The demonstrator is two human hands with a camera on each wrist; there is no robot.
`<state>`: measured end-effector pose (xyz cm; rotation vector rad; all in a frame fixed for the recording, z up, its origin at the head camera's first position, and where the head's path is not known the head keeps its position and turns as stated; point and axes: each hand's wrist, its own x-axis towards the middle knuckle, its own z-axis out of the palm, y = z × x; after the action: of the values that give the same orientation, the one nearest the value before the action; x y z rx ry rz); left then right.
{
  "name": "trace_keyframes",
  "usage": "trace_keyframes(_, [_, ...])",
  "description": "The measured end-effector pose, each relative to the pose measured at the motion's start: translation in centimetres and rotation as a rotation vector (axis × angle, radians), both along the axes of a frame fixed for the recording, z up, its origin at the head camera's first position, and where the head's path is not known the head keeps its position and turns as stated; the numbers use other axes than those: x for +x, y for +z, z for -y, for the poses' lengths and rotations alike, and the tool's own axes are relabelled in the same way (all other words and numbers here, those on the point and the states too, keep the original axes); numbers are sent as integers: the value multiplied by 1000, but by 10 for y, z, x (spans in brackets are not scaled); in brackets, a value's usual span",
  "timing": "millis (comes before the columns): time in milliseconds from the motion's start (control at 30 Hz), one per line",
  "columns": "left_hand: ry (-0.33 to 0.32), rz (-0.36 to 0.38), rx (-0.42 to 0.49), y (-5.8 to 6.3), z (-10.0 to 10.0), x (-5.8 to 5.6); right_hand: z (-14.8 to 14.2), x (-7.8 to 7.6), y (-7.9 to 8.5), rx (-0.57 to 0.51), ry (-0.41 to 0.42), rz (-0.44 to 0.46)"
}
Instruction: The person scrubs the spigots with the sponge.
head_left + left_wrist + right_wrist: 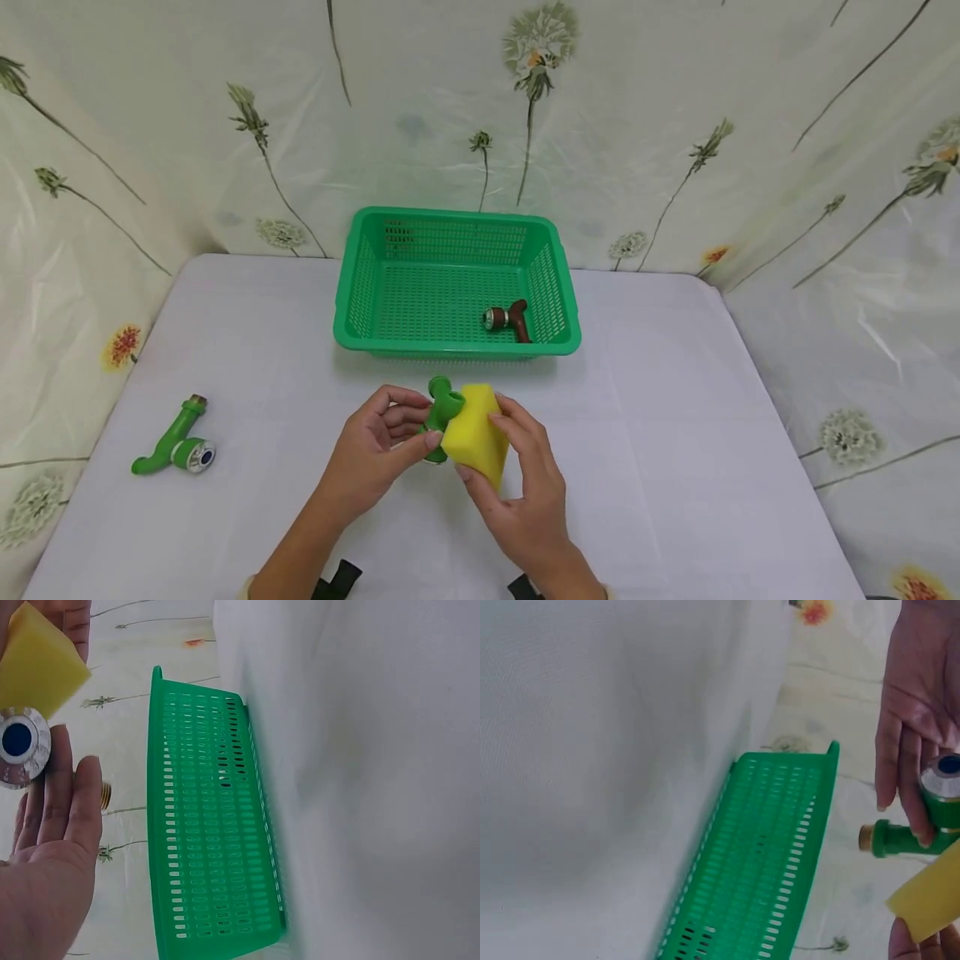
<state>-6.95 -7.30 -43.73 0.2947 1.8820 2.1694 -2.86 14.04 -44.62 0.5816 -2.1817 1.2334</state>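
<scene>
My left hand (363,458) holds a green tap (444,406) between thumb and fingers, in front of the basket. The tap has a silver collar with a dark blue centre, facing the left wrist camera (41,754). In the right wrist view the tap's brown threaded end (865,838) sticks out past the left fingers. A yellow sponge (477,437) is gripped by my right hand (528,492), thumb on the near side and fingers over the far edge. The sponge lies against the tap's side and hides part of it.
Behind the hands stands a green plastic basket (456,347) with a brown tap (516,320) inside, near its right front corner. Another green tap (174,442) lies on the white tablecloth (675,433) at the left. A flowered sheet (420,133) hangs behind the table.
</scene>
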Motion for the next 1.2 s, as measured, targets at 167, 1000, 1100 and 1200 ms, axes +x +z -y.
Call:
trace_keyframes(167, [-67, -12, -21, 0, 0, 0, 1, 0, 0, 42, 18, 12])
trace_keyframes(1000, [-99, -32, -26, -2, 2, 1, 0, -2, -4, 176, -111, -235])
trace_keyframes(1100, [-99, -60, -49, -2, 1, 2, 1, -4, -2, 198, -124, -270])
trace_keyframes(1200, [-122, -70, -69, 0, -1, 3, -1, -6, -3, 195, -138, -260])
